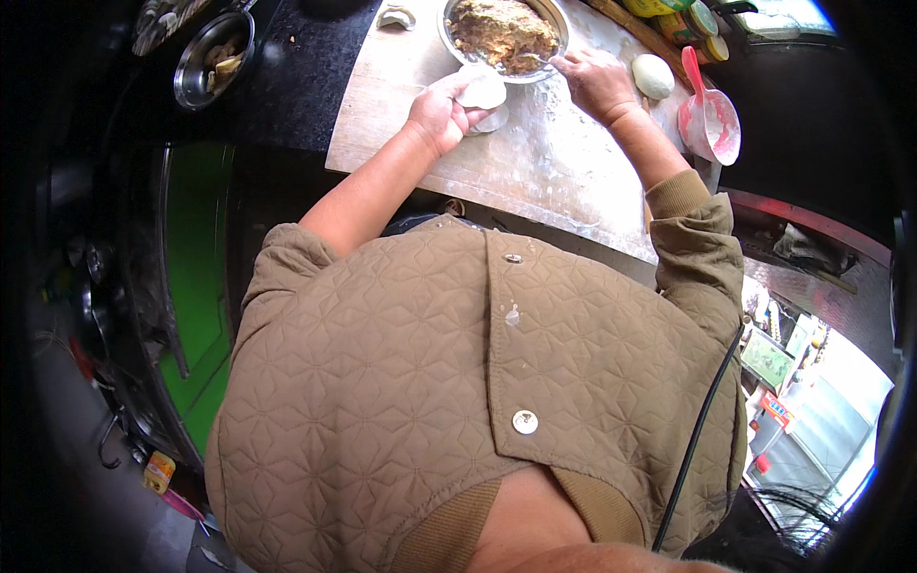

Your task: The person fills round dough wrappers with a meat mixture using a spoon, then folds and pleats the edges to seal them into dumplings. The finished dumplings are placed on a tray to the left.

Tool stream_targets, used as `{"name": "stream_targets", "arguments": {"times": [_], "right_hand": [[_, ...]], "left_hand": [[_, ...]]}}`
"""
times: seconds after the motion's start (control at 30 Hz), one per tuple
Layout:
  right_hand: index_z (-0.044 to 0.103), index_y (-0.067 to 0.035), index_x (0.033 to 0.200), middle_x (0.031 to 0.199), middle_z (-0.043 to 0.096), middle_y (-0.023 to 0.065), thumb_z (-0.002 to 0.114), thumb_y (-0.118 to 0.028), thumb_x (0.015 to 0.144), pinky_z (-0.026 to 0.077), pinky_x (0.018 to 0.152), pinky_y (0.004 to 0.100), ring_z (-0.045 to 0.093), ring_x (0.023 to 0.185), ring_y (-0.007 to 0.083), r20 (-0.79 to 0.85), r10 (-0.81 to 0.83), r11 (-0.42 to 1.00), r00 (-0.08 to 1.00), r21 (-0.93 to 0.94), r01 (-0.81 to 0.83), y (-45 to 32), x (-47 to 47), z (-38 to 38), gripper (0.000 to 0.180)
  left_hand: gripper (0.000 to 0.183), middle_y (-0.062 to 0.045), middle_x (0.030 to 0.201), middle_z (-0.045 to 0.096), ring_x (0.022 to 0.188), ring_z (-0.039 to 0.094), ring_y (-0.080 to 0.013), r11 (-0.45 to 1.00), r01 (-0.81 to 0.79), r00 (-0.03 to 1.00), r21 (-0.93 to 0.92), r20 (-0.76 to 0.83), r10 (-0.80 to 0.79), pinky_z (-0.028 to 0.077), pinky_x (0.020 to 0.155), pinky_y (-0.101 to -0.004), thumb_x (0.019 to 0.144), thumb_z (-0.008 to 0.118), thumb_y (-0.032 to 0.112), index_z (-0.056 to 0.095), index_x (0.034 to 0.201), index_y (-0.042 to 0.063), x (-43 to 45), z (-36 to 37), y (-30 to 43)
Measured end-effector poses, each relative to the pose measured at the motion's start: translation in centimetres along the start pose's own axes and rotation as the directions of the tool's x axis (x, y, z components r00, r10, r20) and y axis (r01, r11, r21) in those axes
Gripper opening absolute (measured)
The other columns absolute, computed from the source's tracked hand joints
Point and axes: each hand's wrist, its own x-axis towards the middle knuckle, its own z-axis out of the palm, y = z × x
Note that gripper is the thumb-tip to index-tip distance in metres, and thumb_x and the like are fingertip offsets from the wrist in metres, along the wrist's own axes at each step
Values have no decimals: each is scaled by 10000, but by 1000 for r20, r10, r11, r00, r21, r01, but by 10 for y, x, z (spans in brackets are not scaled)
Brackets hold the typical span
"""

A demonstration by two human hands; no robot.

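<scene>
On the fingers of my left hand [443, 114] lies a round dough wrapper [481, 87], held near the rim of a metal bowl [445, 36]. Brown minced filling [501, 32] heaps up inside that bowl. My right hand [598, 82] grips the handle of a metal utensil [536, 59], whose end is in the filling; its tip is hidden. Below my left hand, more flat dough [491, 122] rests on the floured wooden board [559, 165]. A folded dumpling [396, 18] sits at the board's far left. To the right of my right hand is a ball of dough [653, 76].
A pink plastic scoop [709, 125] with white powder lies at the board's right edge. Jars [698, 25] and a wooden stick [627, 29] are behind it. On the dark counter at left stands a metal bowl [188, 79] with pale pieces of food.
</scene>
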Motion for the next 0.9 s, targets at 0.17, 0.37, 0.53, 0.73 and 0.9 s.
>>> {"name": "stream_targets", "arguments": {"times": [0.17,0.37,0.53,0.73,0.9], "right_hand": [[634,-157,836,810,605,29,490,-112,791,493,690,343,594,825,206,-12,27,995,1000,93,-26,-1,2,2,157],[676,-187,907,845,650,77,534,-216,823,477,706,314,613,785,245,311,383,780,870,396,-485,-6,8,-2,168],[674,-50,922,725,611,-19,614,-148,807,435,643,236,523,668,88,468,401,108,788,830,-548,10,1,35,163],[662,-26,951,756,613,18,610,-106,814,406,640,178,515,708,58,605,353,-182,714,792,-582,-1,-6,13,167],[647,-43,1004,655,498,-81,609,-120,833,224,457,155,321,535,4,388,452,-200,803,922,-332,-43,-11,-5,191]], "left_hand": [[391,-216,1245,443,1141,467,-339,1000,9,1000,0,21,-9,421,951,-477,911,354,107,335,1252,-82,2,-1,0],[393,-218,1244,444,1144,466,-339,1000,1,1000,-19,25,0,426,946,-477,908,365,108,335,1253,-79,3,-7,0],[387,-226,1235,450,1140,467,-343,1000,0,1000,-1,-4,0,427,941,-483,908,367,112,341,1245,-77,-5,-11,0],[407,-224,1234,455,1143,462,-350,1000,31,997,-1,-73,-31,417,941,-502,939,291,212,351,1233,-63,-10,-11,2],[450,-209,1231,467,1150,457,-351,999,34,998,1,-49,-34,400,949,-508,957,241,288,350,1244,-42,-16,0,9]]}}
